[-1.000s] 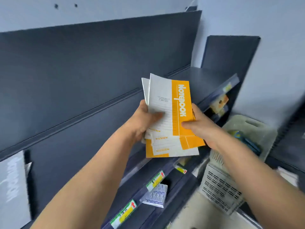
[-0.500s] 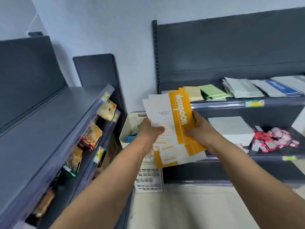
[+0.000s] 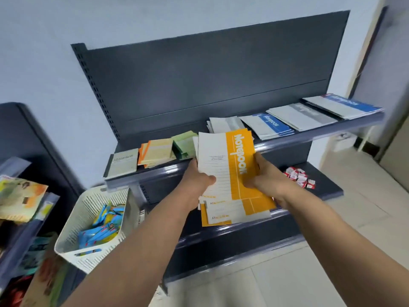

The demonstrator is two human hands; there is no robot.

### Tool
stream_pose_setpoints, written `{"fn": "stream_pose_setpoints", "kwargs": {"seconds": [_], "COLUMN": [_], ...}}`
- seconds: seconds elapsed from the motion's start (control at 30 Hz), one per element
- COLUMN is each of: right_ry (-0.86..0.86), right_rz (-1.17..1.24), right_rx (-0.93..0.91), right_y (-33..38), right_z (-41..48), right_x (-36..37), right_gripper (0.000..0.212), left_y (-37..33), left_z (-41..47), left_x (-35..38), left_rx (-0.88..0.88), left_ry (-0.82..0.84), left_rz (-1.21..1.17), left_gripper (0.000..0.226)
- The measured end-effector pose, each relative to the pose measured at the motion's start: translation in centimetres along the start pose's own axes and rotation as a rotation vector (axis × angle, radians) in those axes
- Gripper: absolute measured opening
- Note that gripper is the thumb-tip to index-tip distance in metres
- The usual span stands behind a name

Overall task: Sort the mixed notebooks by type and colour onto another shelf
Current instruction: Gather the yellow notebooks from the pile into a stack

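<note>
Both hands hold a fanned stack of orange-and-white notebooks (image 3: 230, 171) in front of a dark shelf unit. My left hand (image 3: 197, 180) grips the stack's left edge, thumb on the cover. My right hand (image 3: 265, 180) grips its right edge. On the upper shelf (image 3: 276, 145) lie a grey booklet (image 3: 122, 162), orange-cream notebooks (image 3: 157, 152), green notebooks (image 3: 183, 142), a grey-white pile (image 3: 225, 124), blue-and-white notebooks (image 3: 270, 126), a grey stack (image 3: 301, 116) and larger blue-and-white notebooks (image 3: 340, 105).
A white slatted basket (image 3: 73, 227) with blue packets stands at the lower left. Red-and-white sachets (image 3: 298, 176) lie on the lower shelf (image 3: 327, 189). Another shelf unit with colourful packs (image 3: 20, 198) is at the far left. Tiled floor (image 3: 365, 207) lies to the right.
My view has swung right, from the left shelf unit to face the unit with the sorted notebooks. Both hands kept their grip on the orange stack throughout.
</note>
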State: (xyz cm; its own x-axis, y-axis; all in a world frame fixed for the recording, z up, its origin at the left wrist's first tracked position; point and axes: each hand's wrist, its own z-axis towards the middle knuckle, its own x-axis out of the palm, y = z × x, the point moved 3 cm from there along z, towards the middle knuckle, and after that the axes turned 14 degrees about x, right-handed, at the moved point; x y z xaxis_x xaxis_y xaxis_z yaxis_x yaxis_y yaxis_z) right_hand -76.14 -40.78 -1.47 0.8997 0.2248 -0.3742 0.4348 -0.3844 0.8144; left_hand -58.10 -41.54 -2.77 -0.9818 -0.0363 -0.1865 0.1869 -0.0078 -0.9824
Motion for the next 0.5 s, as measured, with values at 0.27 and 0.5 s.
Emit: {"fn": "stream_pose_setpoints", "kwargs": {"seconds": [0.27, 0.5], "right_ry": [-0.042, -0.087], "right_rz": [-0.059, -0.098], "right_rx": [0.052, 0.049], "right_y": [-1.0, 1.4], "right_z": [6.1, 12.5], "right_x": [-6.3, -8.4], "right_gripper": [0.047, 0.051], "left_y": [-0.6, 0.5], "left_z": [7.7, 15.5], "left_x": [6.6, 7.6], "left_rx": [-0.025, 0.005], "left_ry": [-0.014, 0.026], "left_rz": [0.007, 0.063], "left_gripper": [0.054, 0.059]}}
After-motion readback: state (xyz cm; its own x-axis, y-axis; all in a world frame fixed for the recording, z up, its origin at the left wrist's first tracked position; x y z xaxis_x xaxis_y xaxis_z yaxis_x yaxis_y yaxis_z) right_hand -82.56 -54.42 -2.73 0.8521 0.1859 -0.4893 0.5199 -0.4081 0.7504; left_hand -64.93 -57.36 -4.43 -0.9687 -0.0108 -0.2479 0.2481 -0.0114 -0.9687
